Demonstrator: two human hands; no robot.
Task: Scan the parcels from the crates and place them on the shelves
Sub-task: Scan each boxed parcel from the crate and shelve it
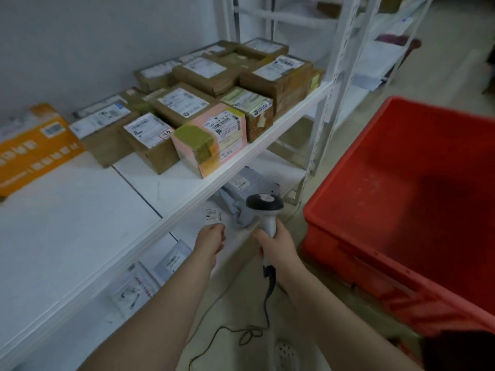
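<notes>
Your left hand [210,241] pinches small white parcel [213,216] by near edge; likely light, floppy; your right hand [278,245] grips scanner [265,206] handle.

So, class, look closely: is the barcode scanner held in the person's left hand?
No, the right hand grips the scanner, while the left hand pinches a small labelled parcel.

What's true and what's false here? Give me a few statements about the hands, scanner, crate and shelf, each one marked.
The right hand grips the scanner. True.
The left hand is empty. False: it pinches a small labelled packet.
The red crate is piled with parcels. False: its visible inside shows none.
The pink box sits at the front edge of the upper shelf. True.
</notes>
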